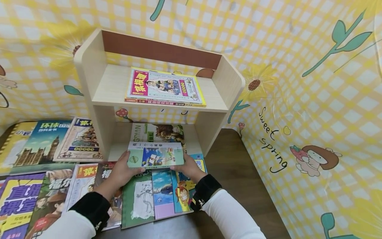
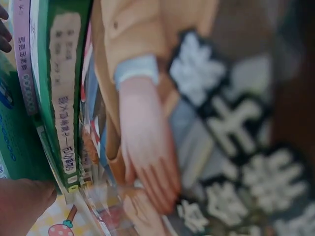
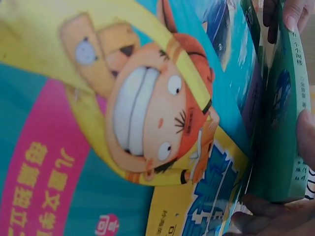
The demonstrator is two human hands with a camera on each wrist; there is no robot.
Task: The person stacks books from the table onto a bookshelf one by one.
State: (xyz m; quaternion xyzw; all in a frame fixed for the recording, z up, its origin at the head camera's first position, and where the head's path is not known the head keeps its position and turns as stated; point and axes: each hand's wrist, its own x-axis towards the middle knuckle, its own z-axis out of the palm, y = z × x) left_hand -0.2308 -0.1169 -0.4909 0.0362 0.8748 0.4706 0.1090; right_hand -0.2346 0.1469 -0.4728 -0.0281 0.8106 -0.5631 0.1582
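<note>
A green book with a white top strip (image 1: 162, 155) is held level by both hands at the front of the lower shelf. My left hand (image 1: 121, 170) grips its left end, thumb along the near edge. The right end is gripped by my right hand (image 1: 189, 167); the right wrist view shows the thumb and fingers around the green book (image 3: 280, 128). Behind it, a book with a lion picture (image 1: 170, 131) lies on the lower shelf, partly covered. Whether the held book touches that one cannot be told.
A small wooden shelf unit (image 1: 234, 79) stands against yellow checked cloth. On its upper board lies a short stack of books (image 1: 167, 87). Several books, including one with a clock tower (image 1: 41, 146) and a green one with a line drawing (image 1: 138, 199), spread left and in front.
</note>
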